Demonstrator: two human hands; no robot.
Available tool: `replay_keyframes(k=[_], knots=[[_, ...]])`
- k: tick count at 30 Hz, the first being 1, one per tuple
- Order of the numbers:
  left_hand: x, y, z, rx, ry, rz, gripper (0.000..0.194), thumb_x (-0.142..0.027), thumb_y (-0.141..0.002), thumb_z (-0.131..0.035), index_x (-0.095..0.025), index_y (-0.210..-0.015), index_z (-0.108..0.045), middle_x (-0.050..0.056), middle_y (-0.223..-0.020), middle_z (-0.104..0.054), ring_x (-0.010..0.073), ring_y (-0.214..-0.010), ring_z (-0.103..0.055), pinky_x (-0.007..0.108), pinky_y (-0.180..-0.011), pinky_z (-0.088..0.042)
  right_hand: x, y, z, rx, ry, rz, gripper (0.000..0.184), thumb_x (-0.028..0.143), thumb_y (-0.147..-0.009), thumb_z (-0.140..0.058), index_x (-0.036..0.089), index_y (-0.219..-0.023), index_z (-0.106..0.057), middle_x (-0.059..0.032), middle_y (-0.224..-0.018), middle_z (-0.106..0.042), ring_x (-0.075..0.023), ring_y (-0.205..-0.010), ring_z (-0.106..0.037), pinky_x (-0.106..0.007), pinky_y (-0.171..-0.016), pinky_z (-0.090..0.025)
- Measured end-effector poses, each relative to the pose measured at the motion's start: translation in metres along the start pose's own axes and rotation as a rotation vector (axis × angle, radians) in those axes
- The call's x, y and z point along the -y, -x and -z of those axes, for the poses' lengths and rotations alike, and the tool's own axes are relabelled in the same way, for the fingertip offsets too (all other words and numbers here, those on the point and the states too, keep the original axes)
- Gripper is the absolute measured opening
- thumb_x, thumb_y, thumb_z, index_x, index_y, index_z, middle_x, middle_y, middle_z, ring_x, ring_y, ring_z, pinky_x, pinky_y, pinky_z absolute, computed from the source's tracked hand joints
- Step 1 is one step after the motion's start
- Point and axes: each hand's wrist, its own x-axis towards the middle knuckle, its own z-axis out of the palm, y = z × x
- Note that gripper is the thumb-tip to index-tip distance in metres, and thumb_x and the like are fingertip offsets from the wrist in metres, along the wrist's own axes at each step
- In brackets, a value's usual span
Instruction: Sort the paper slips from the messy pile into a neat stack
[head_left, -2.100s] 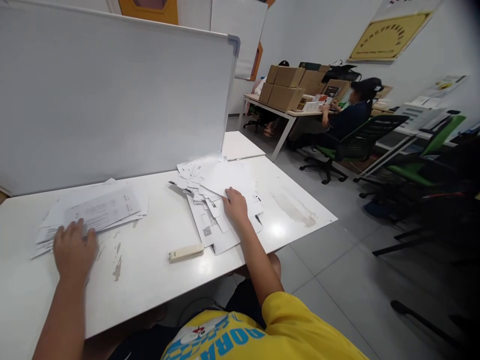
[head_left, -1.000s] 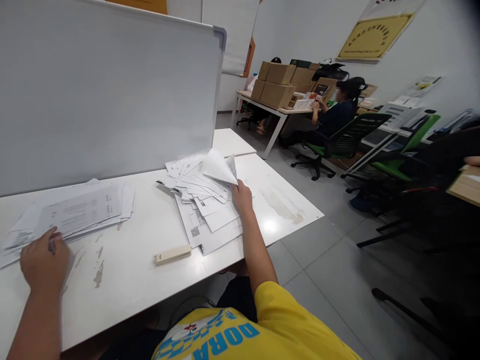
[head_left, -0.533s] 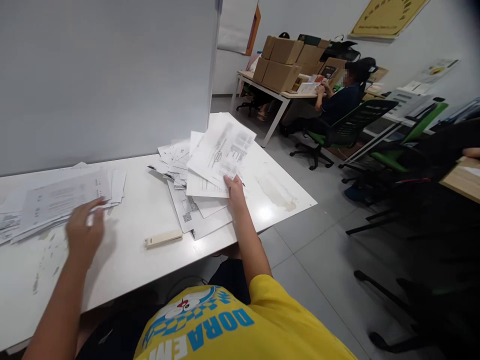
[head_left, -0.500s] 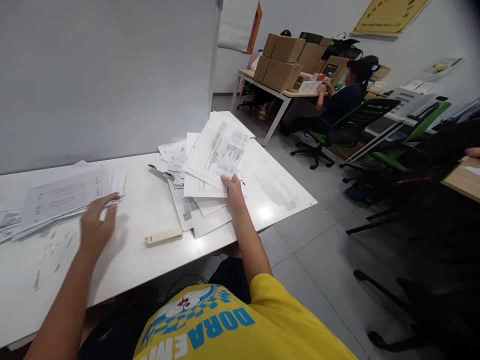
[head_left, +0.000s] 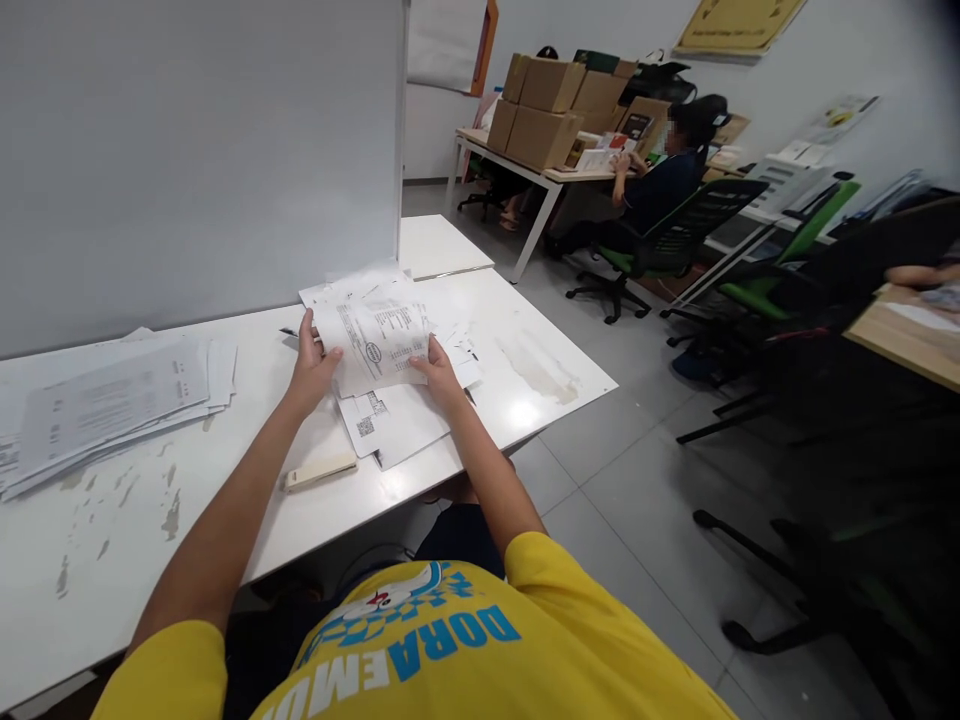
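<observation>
Between my two hands is a small sheaf of printed paper sheets (head_left: pixel 384 348), the top one bearing an oval stamp. My left hand (head_left: pixel 313 368) grips its left edge, thumb on top. My right hand (head_left: pixel 437 370) pinches the right side, thumb also on the printed face. Beneath and behind the held sheets lies a loose paper pile (head_left: pixel 397 425); a QR code shows on one sheet. A cream stapler (head_left: pixel 321 472) rests on the table just below my left hand. How many sheets I hold cannot be made out.
A spread paper stack (head_left: pixel 112 400) lies on the left of the white table (head_left: pixel 225 500). A grey panel (head_left: pixel 202 150) stands along its back edge. Beyond, a seated person (head_left: pixel 667 170) works at a desk with cardboard boxes (head_left: pixel 540 110). Another person's arm (head_left: pixel 919 274) shows at right.
My left hand has moved right from beside the left stack and now grips the sheets. My right hand has drawn them lower and to the left, turning them.
</observation>
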Motion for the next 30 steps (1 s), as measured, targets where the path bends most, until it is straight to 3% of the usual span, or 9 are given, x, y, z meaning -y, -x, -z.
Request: replay_keyframes(k=[5,9,12,17,21,24,27,30], knots=[[-0.009,0.01,-0.001,-0.074,-0.042,-0.276,0.091,-0.058,-0.083,-0.063,-0.037,-0.155,-0.011,0.013,-0.146,-0.037,0.0261,-0.132,-0.046,0.045,-0.113,-0.039,0.004,0.002,-0.005,0.0,0.058,0.035,0.061,0.054,-0.067,-0.076,0.026,-0.118,-0.056,-0.005,-0.127,-0.067,-0.0257,-0.125,-0.058,-0.04,-0.109,-0.046],[-0.007,0.006,-0.002,-0.092,-0.13,-0.371,0.089,-0.059,-0.086,-0.059,-0.035,-0.155,-0.008,0.013,-0.128,-0.047,0.0247,-0.115,-0.053,0.045,-0.105,-0.044,0.005,0.0,-0.003,0.012,0.001,0.022,0.058,0.055,-0.066,-0.078,0.025,-0.111,-0.057,-0.0063,-0.119,-0.07,-0.0267,-0.118,-0.062,-0.041,-0.102,-0.05],[-0.004,0.005,-0.004,-0.076,-0.171,-0.376,0.091,-0.059,-0.085,-0.06,-0.034,-0.155,-0.008,0.013,-0.127,-0.047,0.0255,-0.114,-0.052,0.046,-0.102,-0.046,0.003,-0.003,0.0,0.028,-0.011,0.026,0.055,0.053,-0.066,-0.079,0.025,-0.109,-0.058,-0.0056,-0.117,-0.071,-0.0265,-0.115,-0.063,-0.041,-0.101,-0.05],[-0.005,0.007,-0.014,-0.105,-0.024,-0.278,0.112,-0.054,-0.076,-0.073,-0.036,-0.155,0.004,0.016,-0.149,-0.031,0.0269,-0.129,-0.047,0.043,-0.106,-0.045,0.0,-0.003,0.0,0.039,0.017,0.04,0.045,0.049,-0.071,-0.074,0.025,-0.107,-0.061,-0.0049,-0.112,-0.071,-0.026,-0.113,-0.063,-0.041,-0.1,-0.049],[-0.008,0.004,-0.018,-0.105,0.059,-0.155,0.097,-0.057,-0.075,-0.07,-0.034,-0.154,-0.017,0.011,-0.13,-0.05,0.02,-0.096,-0.063,0.038,-0.093,-0.053,0.003,0.002,-0.002,0.041,0.102,0.03,0.038,0.035,-0.073,-0.072,0.026,-0.109,-0.065,-0.0026,-0.112,-0.068,-0.0231,-0.109,-0.062,-0.037,-0.098,-0.049],[-0.012,0.002,-0.017,-0.085,0.123,-0.069,0.076,-0.055,-0.078,-0.064,-0.031,-0.145,-0.038,0.007,-0.11,-0.06,0.0158,-0.079,-0.063,0.031,-0.077,-0.055,0.005,0.005,-0.003,0.058,0.121,-0.023,0.038,0.032,-0.075,-0.067,0.028,-0.113,-0.065,-0.0019,-0.113,-0.067,-0.021,-0.103,-0.063,-0.035,-0.092,-0.052],[-0.021,0.003,-0.013,-0.031,0.091,-0.067,0.057,-0.049,-0.078,-0.065,-0.027,-0.13,-0.054,0.005,-0.097,-0.064,0.0175,-0.08,-0.062,0.031,-0.076,-0.055,0.007,0.005,-0.002,0.043,0.139,-0.01,0.036,0.033,-0.075,-0.069,0.026,-0.11,-0.066,-0.0023,-0.117,-0.067,-0.0222,-0.108,-0.063,-0.035,-0.093,-0.052],[-0.03,0.006,-0.013,-0.028,0.029,-0.047,0.043,-0.045,-0.081,-0.066,-0.025,-0.118,-0.06,0.006,-0.103,-0.067,0.0227,-0.095,-0.065,0.039,-0.088,-0.055,0.008,0.004,-0.003,0.046,0.097,-0.021,0.038,0.043,-0.075,-0.072,0.024,-0.108,-0.065,-0.0036,-0.113,-0.07,-0.0257,-0.112,-0.063,-0.038,-0.095,-0.053]])
